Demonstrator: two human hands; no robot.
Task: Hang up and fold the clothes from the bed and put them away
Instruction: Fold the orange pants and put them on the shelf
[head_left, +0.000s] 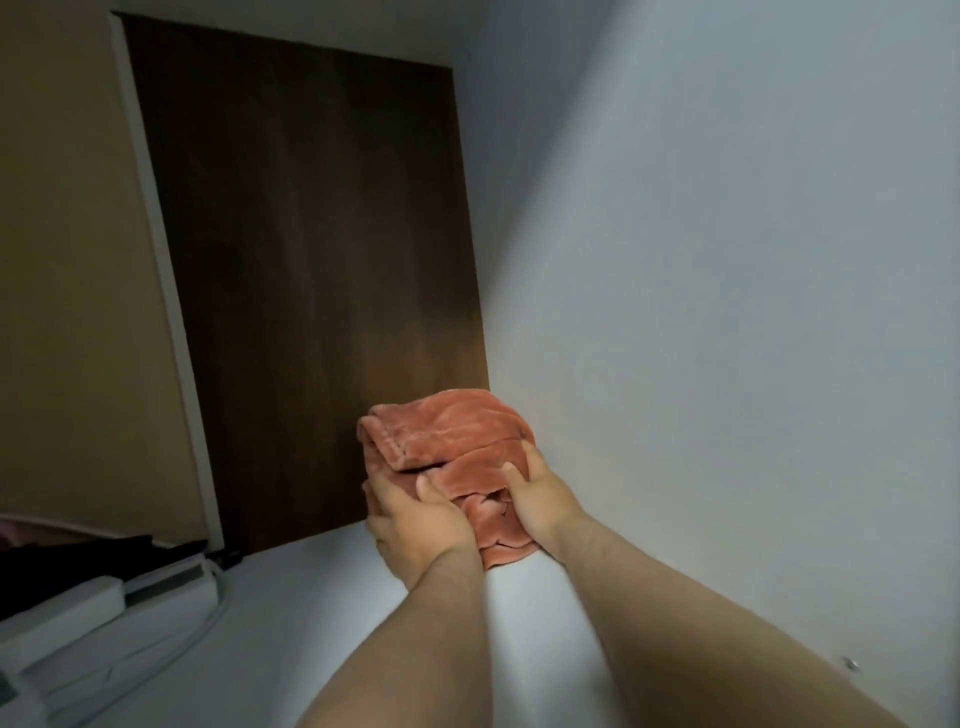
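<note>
Left grip (415, 525) and right grip (540, 499) both clamp a folded rust-pink plush garment (457, 426), thumbs pressed into its near face and fingers wrapped round its sides. Both bare forearms reach in from 5 o'clock, nearly straight. The bundle sits at 6 o'clock from centre, its lower edge meeting a white shelf (311, 623), in the corner where a dark brown back panel (311, 234) meets a white side wall (727, 312). Its layers run roughly 9 to 3 o'clock, with the rounded fold facing 9; it is too blocky to give a long axis. White power strips (62, 608) lie at 8 o'clock.
</note>
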